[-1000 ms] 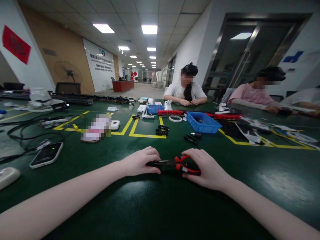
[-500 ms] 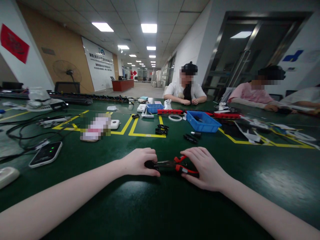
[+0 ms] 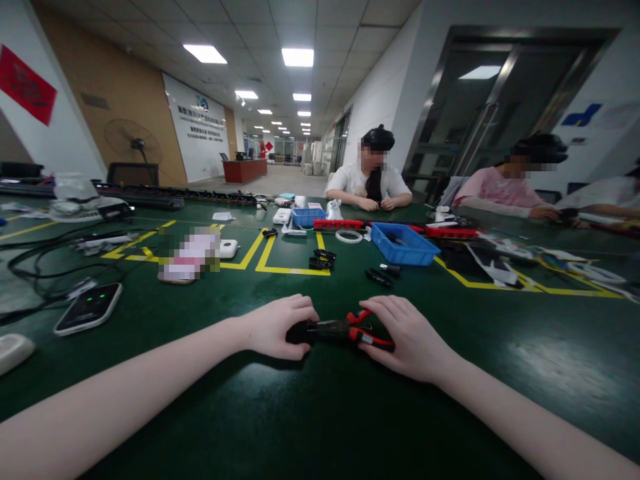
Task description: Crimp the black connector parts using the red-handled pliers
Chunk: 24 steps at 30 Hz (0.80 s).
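A pair of pliers point(image 3: 345, 329) with red-and-black handles lies across the green table point(image 3: 320, 413) between my two hands. My right hand point(image 3: 407, 337) curls over the red handles and grips them. My left hand point(image 3: 275, 327) is closed around a small black part point(image 3: 299, 331) held at the pliers' dark jaws. Both forearms rest low over the table's near side.
Beyond my hands lie small black parts point(image 3: 377, 277), a blue bin point(image 3: 404, 243), a tape ring point(image 3: 349, 236) and yellow floor-tape lines point(image 3: 290, 270). A phone point(image 3: 89, 307) and cables point(image 3: 45, 267) lie left. Other people sit at the far and right sides of the table.
My left hand has shifted its grip so the small black part now shows at the pliers' jaws. The hands and pliers stay in almost the same place.
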Available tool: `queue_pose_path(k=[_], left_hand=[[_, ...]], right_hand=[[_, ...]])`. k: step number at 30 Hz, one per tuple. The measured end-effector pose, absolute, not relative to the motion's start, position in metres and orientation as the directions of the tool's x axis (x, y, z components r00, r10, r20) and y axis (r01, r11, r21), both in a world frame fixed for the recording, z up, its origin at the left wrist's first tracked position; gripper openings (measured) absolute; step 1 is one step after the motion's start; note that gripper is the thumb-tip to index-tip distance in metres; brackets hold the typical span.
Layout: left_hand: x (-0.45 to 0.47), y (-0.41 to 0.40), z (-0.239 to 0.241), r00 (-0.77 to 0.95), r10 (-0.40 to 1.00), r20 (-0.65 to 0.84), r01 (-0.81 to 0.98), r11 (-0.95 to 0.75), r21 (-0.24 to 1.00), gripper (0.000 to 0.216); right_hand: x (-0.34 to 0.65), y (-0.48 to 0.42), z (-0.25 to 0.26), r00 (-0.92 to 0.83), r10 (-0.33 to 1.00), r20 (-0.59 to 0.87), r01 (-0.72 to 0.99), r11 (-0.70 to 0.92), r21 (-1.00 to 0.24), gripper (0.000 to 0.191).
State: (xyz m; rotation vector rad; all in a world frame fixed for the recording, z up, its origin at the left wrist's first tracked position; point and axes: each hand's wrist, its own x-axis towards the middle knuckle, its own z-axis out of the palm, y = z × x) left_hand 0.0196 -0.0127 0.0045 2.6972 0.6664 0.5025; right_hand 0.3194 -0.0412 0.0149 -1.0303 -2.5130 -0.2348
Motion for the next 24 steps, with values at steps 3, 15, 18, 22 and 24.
queue_pose_path(k=[3, 15, 18, 22, 24], left_hand=[[0.0199, -0.0131, 0.0052, 0.823, 0.509, 0.251, 0.386, -0.826, 0.411, 0.035], [0.0193, -0.0135, 0.0060, 0.741, 0.631, 0.232, 0.472, -0.734, 0.489, 0.022], [0.0191, -0.0135, 0.0051, 0.734, 0.637, 0.235, 0.490, -0.737, 0.465, 0.024], [0.0190, -0.0142, 0.0041, 0.731, 0.644, 0.227, 0.515, -0.738, 0.435, 0.026], [0.0187, -0.0142, 0.0037, 0.732, 0.646, 0.215, 0.517, -0.733, 0.442, 0.027]], right_hand=[[0.3200, -0.0411, 0.0152, -0.641, 0.632, 0.436, 0.706, 0.708, 0.013, 0.055], [0.3274, -0.0342, 0.0096, -0.597, 0.640, 0.483, 0.722, 0.692, -0.025, 0.050], [0.3276, -0.0349, 0.0107, -0.576, 0.648, 0.498, 0.715, 0.695, -0.077, 0.047], [0.3268, -0.0353, 0.0109, -0.575, 0.649, 0.498, 0.701, 0.705, -0.108, 0.046], [0.3265, -0.0347, 0.0099, -0.586, 0.641, 0.496, 0.696, 0.711, -0.096, 0.046]])
